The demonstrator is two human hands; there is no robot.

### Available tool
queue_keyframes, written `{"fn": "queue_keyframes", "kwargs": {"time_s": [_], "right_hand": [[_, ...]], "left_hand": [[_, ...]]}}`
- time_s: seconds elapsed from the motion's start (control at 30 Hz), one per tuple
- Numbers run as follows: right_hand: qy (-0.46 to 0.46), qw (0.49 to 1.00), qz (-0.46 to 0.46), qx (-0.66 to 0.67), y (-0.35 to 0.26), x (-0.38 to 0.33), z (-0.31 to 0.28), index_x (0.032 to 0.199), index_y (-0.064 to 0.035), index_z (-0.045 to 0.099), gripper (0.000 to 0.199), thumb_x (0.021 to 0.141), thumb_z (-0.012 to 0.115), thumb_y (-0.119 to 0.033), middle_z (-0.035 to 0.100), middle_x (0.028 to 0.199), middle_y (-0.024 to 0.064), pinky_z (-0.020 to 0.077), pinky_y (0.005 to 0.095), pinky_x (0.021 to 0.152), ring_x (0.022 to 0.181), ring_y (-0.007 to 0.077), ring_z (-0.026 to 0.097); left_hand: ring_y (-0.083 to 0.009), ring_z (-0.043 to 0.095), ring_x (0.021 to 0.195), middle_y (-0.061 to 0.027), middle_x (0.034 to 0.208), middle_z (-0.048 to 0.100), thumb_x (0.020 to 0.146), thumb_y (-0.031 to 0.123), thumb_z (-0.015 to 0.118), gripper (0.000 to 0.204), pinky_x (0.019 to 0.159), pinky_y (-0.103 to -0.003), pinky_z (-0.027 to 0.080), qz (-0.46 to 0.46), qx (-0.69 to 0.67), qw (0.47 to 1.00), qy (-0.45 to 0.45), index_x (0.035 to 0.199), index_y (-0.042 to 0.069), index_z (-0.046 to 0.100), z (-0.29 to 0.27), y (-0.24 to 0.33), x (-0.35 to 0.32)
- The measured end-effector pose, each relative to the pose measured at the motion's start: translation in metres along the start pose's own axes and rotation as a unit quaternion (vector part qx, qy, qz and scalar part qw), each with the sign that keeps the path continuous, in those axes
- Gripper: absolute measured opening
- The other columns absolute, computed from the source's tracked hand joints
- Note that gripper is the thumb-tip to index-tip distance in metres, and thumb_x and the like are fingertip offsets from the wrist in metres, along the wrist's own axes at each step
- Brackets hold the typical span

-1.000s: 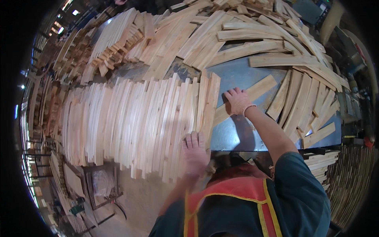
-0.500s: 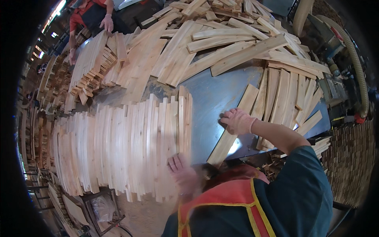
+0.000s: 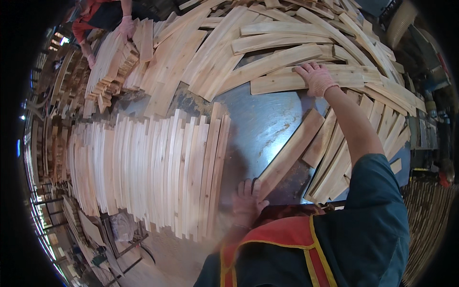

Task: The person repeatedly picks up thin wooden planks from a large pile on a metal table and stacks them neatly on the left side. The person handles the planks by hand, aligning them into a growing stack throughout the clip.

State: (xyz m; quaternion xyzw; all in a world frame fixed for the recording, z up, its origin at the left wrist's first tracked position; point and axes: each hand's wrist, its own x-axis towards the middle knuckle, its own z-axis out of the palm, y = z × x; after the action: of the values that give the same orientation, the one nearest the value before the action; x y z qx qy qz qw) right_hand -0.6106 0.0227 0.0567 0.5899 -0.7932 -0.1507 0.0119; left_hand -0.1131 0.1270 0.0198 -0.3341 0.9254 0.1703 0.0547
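My right hand (image 3: 315, 79), in a pink glove, reaches to the far side of the table. Its fingers are stretched out over a pale wooden board (image 3: 275, 84) that lies crosswise at the edge of a loose heap. Close to my body, my left hand (image 3: 247, 203), also gloved, has its fingers apart. It is beside the near end of another board (image 3: 294, 150), which lies slantwise on the metal tabletop (image 3: 263, 107); whether they touch I cannot tell. Left of that hand stands a long row of narrow boards (image 3: 158, 167), packed side by side.
Several boards (image 3: 334, 162) fan out at the right. A large heap of loose boards (image 3: 282, 28) covers the far side. At the far left, a person in gloves (image 3: 126, 28) handles a stack of boards (image 3: 107, 67). Thin strips are stacked (image 3: 430, 225) at the lower right.
My right hand has left the slanted board and reached to the far board, which now lies more crosswise. My left hand has moved right, from the packed row to the slanted board's near end.
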Motion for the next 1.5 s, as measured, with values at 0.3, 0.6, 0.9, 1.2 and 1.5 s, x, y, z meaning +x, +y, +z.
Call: {"fn": "queue_keyframes", "kwargs": {"time_s": [0.3,0.6,0.9,1.2,1.5], "right_hand": [[-0.339,0.678,-0.034,0.652,0.036,-0.008,0.017,0.159,-0.0096,0.039,0.091,0.081,0.086,-0.015,0.069,0.126,0.0159,0.0587,0.0498,0.093,0.112,0.0326,0.070],[-0.196,0.587,0.201,0.759,-0.199,-0.137,-0.018,0.133,0.0034,0.063,0.062,0.089,0.080,-0.037,0.073,0.101,0.0153,0.0616,0.0394,0.081,0.094,0.0270,0.073],[-0.277,0.767,-0.157,0.557,-0.278,-0.144,-0.038,0.149,-0.0037,0.057,0.086,0.090,0.067,-0.066,0.071,0.134,0.0243,0.0499,0.0406,0.109,0.125,0.0414,0.066],[-0.134,0.966,-0.208,-0.070,-0.058,-0.168,-0.010,0.144,-0.0273,0.062,0.064,0.081,0.076,-0.034,0.071,0.121,0.0043,0.0395,0.0516,0.103,0.122,0.0284,0.061],[0.057,0.988,0.005,0.145,0.064,-0.107,-0.026,0.153,-0.0174,0.052,0.093,0.070,0.089,-0.039,0.053,0.155,0.0178,0.0347,0.0534,0.124,0.147,0.0398,0.046]], "left_hand": [[-0.0287,0.068,0.111,-0.0166,0.124,0.071,0.089,0.025,0.079,0.060,0.093,-0.044,0.054,-0.173,-0.433,0.881,-0.082,0.145,0.008,0.063,-0.030,-0.050,-0.078],[-0.0278,0.061,0.121,-0.0157,0.127,0.066,0.098,0.016,0.064,0.042,0.101,-0.043,0.051,-0.225,-0.773,0.584,-0.103,0.138,0.009,0.068,-0.082,-0.042,-0.097],[-0.0378,0.044,0.140,-0.0157,0.147,0.050,0.076,0.038,0.080,0.082,0.119,-0.058,0.034,-0.042,0.054,0.984,0.164,0.145,0.004,0.054,-0.028,-0.074,-0.068],[-0.0422,0.042,0.146,-0.0188,0.155,0.048,0.075,0.036,0.083,0.086,0.121,-0.059,0.034,-0.021,0.065,0.985,0.158,0.150,0.006,0.053,-0.020,-0.048,-0.036],[-0.0416,0.053,0.134,-0.0175,0.148,0.054,0.075,0.044,0.088,0.101,0.108,-0.059,0.043,-0.011,-0.042,0.997,-0.066,0.158,0.010,0.042,-0.011,0.039,0.039]]}}
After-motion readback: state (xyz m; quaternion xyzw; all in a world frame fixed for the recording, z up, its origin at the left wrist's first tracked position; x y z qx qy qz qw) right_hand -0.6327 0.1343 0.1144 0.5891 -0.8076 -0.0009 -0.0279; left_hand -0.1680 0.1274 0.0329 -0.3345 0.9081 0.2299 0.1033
